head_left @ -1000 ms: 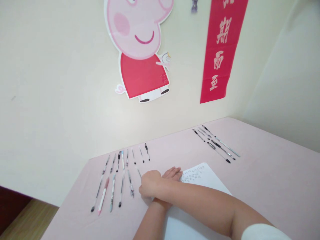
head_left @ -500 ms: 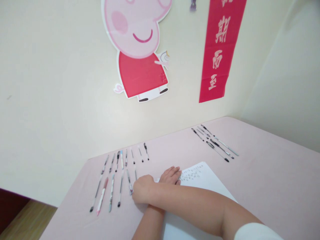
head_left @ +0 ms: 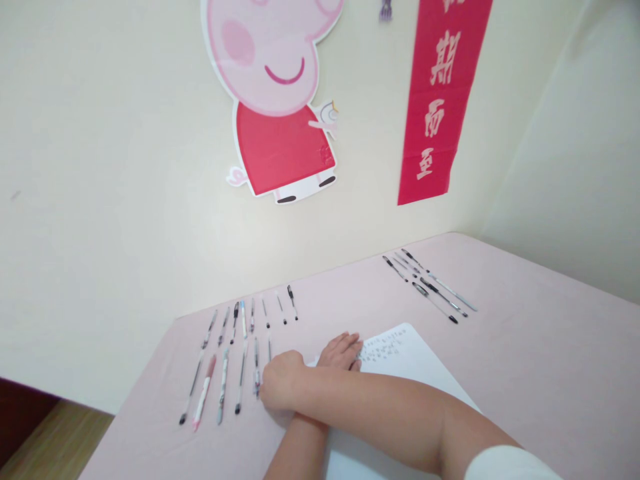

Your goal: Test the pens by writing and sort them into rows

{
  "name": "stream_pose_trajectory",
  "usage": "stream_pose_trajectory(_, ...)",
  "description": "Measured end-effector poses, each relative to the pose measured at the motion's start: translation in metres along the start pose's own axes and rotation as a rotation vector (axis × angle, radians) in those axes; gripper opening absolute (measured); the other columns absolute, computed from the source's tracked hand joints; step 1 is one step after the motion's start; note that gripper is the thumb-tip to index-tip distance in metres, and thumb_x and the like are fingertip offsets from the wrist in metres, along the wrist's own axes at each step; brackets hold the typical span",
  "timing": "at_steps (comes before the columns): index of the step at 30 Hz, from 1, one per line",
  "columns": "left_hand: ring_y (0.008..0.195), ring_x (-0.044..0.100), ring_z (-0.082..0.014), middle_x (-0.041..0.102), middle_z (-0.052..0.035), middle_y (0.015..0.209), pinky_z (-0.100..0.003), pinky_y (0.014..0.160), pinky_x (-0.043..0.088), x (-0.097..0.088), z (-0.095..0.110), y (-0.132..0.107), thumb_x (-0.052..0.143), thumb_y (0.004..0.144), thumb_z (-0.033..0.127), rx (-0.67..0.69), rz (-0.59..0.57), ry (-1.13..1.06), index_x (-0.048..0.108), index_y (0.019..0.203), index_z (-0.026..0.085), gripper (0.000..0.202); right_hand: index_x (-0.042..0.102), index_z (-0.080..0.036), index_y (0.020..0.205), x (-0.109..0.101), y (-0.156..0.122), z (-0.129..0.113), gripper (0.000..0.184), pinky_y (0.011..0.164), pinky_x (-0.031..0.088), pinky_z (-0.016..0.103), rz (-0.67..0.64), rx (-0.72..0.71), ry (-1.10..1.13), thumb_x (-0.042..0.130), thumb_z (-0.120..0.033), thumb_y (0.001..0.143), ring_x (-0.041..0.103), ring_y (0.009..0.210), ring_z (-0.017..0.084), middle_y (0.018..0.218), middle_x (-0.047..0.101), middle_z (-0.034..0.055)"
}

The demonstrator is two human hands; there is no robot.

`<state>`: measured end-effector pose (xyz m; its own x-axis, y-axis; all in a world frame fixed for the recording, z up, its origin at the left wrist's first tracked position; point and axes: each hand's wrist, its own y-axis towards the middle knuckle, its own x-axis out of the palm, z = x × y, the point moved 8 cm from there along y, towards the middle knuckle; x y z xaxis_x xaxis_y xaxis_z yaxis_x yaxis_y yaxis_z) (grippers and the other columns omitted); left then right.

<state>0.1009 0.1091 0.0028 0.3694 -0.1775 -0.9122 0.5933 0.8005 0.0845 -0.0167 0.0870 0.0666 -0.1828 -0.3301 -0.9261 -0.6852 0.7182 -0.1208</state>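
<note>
My right arm crosses over my left. My right hand [head_left: 282, 380], curled with its fingertips hidden from view, is at the lower end of a clear pen [head_left: 257, 367] on the left part of the table and seems to pinch it. Another thin pen [head_left: 270, 347] lies just beyond its knuckles. My left hand [head_left: 343, 351] lies flat on white paper [head_left: 425, 363], fingers stretched out. Handwritten lines show on the paper beside those fingertips.
To the left, pens lie in two rows, among them a pink-and-white pen [head_left: 204, 395] and a black-capped pen [head_left: 293, 301]. A second group with a black pen [head_left: 435, 303] lies at the back right. The pink tabletop [head_left: 540, 347] meets a wall [head_left: 125, 200] behind.
My right hand has shifted slightly left and toward me. The clear pen at its fingers has turned from slanted to nearly straight. My left hand has stayed on the paper.
</note>
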Motion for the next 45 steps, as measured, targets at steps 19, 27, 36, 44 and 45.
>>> stream_pose_trajectory(19, 0.123, 0.044, -0.0219, 0.054, -0.0051, 0.13, -0.044, 0.107, 0.034, -0.018, 0.021, -0.009, 0.044, 0.084, 0.018, -0.049, 0.134, -0.044, 0.055, 0.121, 0.021, 0.04, 0.065, -0.016, 0.104, -0.087, -0.016, 0.17, 0.034, 0.08, 0.043, 0.029, 0.355, 0.403, -0.046, 0.036, -0.026, 0.089, 0.06, 0.095, 0.021, 0.104, 0.066, 0.0107)
stream_pose_trajectory(27, 0.126, 0.041, -0.0211, 0.05, -0.0021, 0.134, -0.044, 0.108, 0.033, -0.022, 0.021, -0.011, 0.044, 0.084, 0.019, -0.059, 0.138, -0.038, 0.053, 0.124, 0.024, 0.042, 0.047, -0.009, 0.129, -0.104, -0.096, 0.327, 0.045, 0.1, 0.022, 0.037, 0.522, 0.787, -0.208, 0.04, -0.021, 0.086, 0.038, 0.121, 0.028, 0.129, 0.048, 0.0189)
stream_pose_trajectory(36, 0.126, 0.04, -0.0206, 0.05, -0.0014, 0.135, -0.044, 0.108, 0.033, -0.022, 0.021, -0.011, 0.044, 0.084, 0.02, -0.069, 0.137, -0.045, 0.053, 0.124, 0.024, 0.041, 0.069, -0.006, 0.095, -0.088, -0.101, 0.346, 0.032, 0.102, 0.016, 0.04, 0.457, 0.779, -0.292, 0.04, -0.015, 0.084, 0.045, 0.115, 0.029, 0.107, 0.062, 0.0214)
stream_pose_trajectory(44, 0.126, 0.04, -0.0208, 0.05, -0.002, 0.135, -0.043, 0.108, 0.032, -0.022, 0.022, -0.011, 0.044, 0.085, 0.021, -0.065, 0.139, -0.037, 0.053, 0.125, 0.023, 0.04, 0.065, -0.007, 0.099, -0.088, -0.085, 0.337, 0.033, 0.082, 0.038, 0.032, 0.443, 0.789, -0.244, 0.036, -0.008, 0.084, 0.058, 0.098, 0.026, 0.102, 0.062, 0.0209)
stream_pose_trajectory(45, 0.126, 0.04, -0.0209, 0.049, -0.002, 0.135, -0.043, 0.108, 0.032, -0.021, 0.021, -0.011, 0.044, 0.085, 0.021, -0.067, 0.137, -0.037, 0.053, 0.124, 0.023, 0.04, 0.064, -0.007, 0.101, -0.087, -0.084, 0.338, 0.033, 0.081, 0.039, 0.031, 0.443, 0.803, -0.234, 0.036, -0.007, 0.084, 0.058, 0.097, 0.025, 0.102, 0.062, 0.0203)
